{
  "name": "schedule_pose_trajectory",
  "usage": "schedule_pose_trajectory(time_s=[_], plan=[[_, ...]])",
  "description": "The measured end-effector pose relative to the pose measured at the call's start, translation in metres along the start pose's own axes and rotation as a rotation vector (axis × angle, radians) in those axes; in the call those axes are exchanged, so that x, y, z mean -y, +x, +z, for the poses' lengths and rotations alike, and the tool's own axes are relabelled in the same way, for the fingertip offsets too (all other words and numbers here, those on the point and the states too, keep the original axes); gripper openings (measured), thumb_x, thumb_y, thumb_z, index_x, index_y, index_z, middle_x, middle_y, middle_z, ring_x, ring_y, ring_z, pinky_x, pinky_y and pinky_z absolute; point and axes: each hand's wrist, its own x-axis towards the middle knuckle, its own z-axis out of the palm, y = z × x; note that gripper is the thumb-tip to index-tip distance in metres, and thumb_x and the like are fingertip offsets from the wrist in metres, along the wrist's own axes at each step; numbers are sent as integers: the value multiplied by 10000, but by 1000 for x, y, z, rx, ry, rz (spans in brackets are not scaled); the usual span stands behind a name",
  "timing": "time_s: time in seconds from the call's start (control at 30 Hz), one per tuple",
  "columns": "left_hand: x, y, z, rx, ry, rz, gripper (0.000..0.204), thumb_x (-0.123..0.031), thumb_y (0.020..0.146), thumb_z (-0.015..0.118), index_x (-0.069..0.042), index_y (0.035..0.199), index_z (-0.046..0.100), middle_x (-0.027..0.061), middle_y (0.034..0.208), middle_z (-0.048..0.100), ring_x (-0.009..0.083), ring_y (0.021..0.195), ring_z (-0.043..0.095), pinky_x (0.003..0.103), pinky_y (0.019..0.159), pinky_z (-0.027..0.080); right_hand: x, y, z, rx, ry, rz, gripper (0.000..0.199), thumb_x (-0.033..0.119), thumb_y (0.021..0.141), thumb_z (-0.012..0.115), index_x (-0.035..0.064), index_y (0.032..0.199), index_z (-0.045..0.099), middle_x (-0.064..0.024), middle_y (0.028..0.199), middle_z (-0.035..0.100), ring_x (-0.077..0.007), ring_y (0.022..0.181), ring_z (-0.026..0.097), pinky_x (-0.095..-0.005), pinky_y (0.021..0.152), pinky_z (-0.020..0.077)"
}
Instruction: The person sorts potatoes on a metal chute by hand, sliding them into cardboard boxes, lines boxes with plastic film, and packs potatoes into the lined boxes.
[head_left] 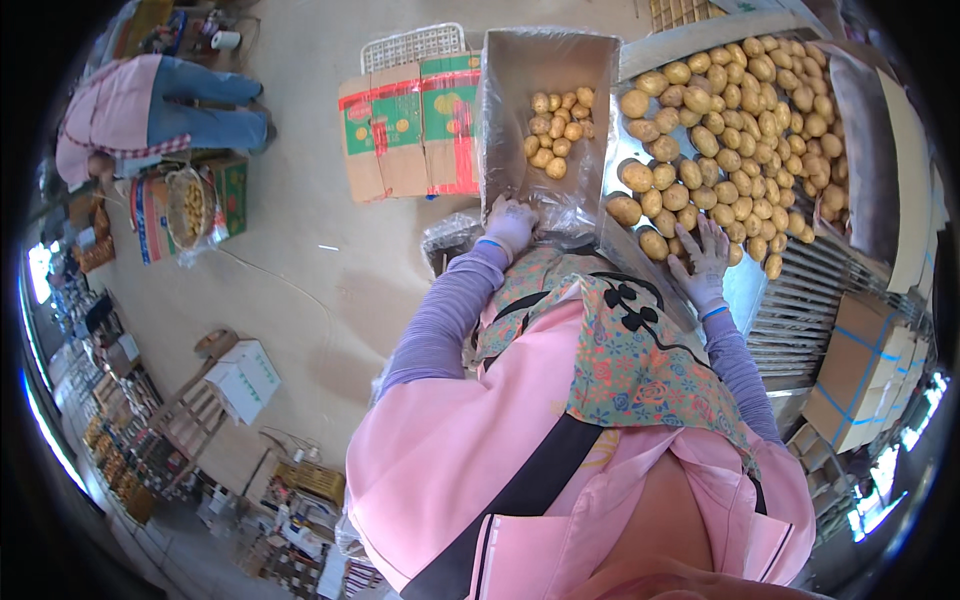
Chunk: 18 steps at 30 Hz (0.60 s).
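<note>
A cardboard box (pixel 550 75) lined with clear plastic stands in front of me, with a small heap of potatoes (pixel 558 130) inside. My left hand (pixel 510 222), in a pale glove, is at the box's near left corner, its fingers bent over the rim and liner. To the right, a large pile of potatoes (pixel 745 150) covers a sorting table with a metal surface (pixel 742 292). My right hand (pixel 703 262), also gloved, rests at the pile's near edge with fingers spread, touching potatoes and gripping none.
Flattened green-and-red cartons (pixel 410 130) lie left of the box, by a white plastic crate (pixel 412 46). Metal slats (pixel 800 315) continue the table at right, near a taped carton (pixel 855 370). Far left, another person (pixel 150 110) bends over a lined container of potatoes (pixel 190 207).
</note>
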Motion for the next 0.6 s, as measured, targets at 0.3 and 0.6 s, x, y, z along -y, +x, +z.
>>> schedule_pose_trajectory(time_s=[0.3,0.6], plan=[[35,-67,-45,-397,-363,-49,336,-420,977,609,-132,866,742,98,926,733,309,979,679,464,960,467,97,73,-41,-128,323,-395,412,219,885,698,138,1289,691,-121,1294,648,-327,1290,560,-524,1161,361],[69,-64,-36,-905,-1450,-51,404,-443,1017,561,-92,1095,744,189,984,721,348,900,691,403,760,552,207,148,61,673,-150,-301,415,436,897,658,127,1170,701,-105,1070,734,-319,1073,671,-459,943,509]])
